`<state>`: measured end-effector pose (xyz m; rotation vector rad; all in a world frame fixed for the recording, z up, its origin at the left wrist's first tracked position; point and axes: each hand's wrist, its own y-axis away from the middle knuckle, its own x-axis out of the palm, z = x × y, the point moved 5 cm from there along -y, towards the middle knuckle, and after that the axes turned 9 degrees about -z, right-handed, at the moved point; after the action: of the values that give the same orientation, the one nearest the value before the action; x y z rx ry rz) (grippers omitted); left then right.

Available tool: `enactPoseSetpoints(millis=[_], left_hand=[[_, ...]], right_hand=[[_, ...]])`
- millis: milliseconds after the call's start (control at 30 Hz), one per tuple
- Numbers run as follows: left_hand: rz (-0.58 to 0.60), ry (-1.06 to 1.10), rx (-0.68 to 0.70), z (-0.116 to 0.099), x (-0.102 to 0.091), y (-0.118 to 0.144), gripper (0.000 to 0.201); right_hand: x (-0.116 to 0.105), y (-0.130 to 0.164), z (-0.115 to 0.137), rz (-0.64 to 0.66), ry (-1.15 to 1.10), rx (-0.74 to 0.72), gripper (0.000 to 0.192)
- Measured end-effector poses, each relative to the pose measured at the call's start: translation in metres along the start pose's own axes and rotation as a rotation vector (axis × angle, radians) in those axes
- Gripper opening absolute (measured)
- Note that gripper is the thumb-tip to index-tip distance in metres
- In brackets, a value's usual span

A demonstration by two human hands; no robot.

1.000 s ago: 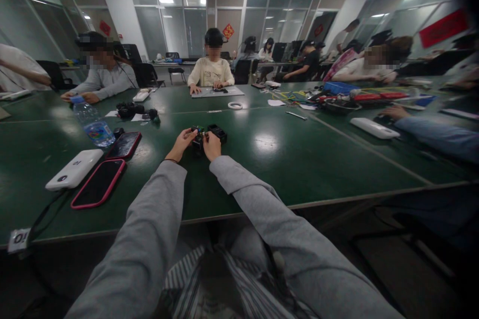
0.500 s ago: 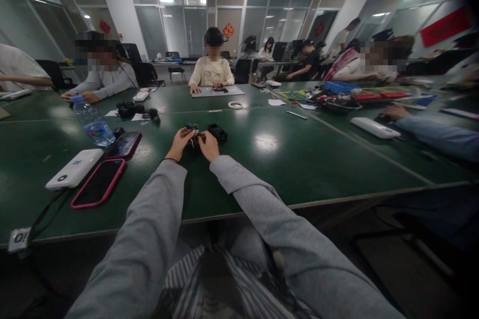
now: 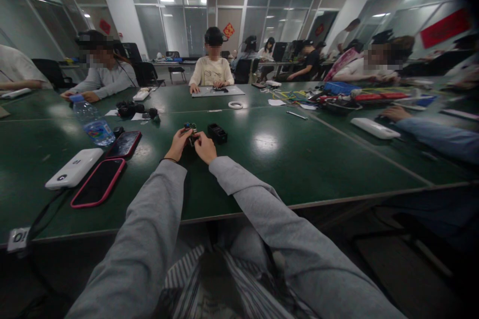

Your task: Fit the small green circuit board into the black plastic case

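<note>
Between my two hands, above the green table [image 3: 307, 159], is a small circuit board with wires [image 3: 193, 127], partly covered by my fingers. My left hand [image 3: 178, 145] grips it from the left, thumb and fingers closed. From the right, my right hand [image 3: 205, 148] pinches at the same small part, its fingertips close to the left thumb. Exactly what the right fingertips hold is too small to make out. Just beyond the right hand lies an open black plastic housing [image 3: 217, 132], untouched.
On my left are a white power bank [image 3: 74, 168], a pink-cased phone [image 3: 98, 183], another phone [image 3: 124, 144] and a water bottle [image 3: 93, 122]. Ahead lie a white ring [image 3: 235, 105] and a wrench [image 3: 297, 115]. Several people sit around; a co-worker's hand [image 3: 395, 112] rests at right.
My right hand has shifted slightly left, nearer my left fingers, and away from the black housing. My left hand stays in place around the board.
</note>
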<state>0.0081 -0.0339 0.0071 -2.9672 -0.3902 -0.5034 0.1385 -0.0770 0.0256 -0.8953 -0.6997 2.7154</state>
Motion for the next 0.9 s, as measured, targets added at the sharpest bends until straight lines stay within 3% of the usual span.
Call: enactPoseSetpoints(millis=[133, 333, 900], left_hand=[[-0.016, 0.021, 0.004, 0.001, -0.001, -0.002, 0.037], [-0.002, 0.047, 0.021, 0.002, -0.001, -0.003, 0.038], [0.021, -0.059, 0.063, 0.011, -0.005, -0.013, 0.043]], right_hand=[[0.007, 0.007, 0.005, 0.060, 0.034, 0.021, 0.028], [0.006, 0.008, 0.005, 0.032, 0.020, 0.059, 0.036], [0.017, 0.003, -0.008, 0.102, -0.237, 0.222, 0.037]])
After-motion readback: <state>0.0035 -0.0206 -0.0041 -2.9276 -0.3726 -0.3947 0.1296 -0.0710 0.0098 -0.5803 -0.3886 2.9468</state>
